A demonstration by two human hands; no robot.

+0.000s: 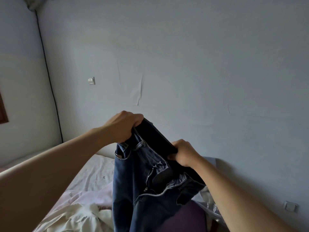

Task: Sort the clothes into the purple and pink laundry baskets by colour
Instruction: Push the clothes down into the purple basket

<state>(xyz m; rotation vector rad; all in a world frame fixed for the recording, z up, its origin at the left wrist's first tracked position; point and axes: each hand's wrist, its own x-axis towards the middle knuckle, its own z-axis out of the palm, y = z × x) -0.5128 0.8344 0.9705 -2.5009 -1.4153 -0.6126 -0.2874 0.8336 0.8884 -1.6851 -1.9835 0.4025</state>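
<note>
A pair of dark blue jeans (138, 185) hangs in the air in front of me, zip undone, legs dropping out of view at the bottom. My left hand (122, 127) grips the waistband at its upper left corner. My right hand (184, 153) grips the waistband on the right side. A purple shape (190, 216) shows below the jeans at the bottom; whether it is a basket cannot be told. No pink basket is in view.
A bed with a pale sheet (93, 174) lies below. Cream and white clothes (80, 216) are heaped on it at the lower left. A blue-grey wall (184, 64) fills the view ahead, with a black cable (48, 76) down the corner and a light switch (91, 80).
</note>
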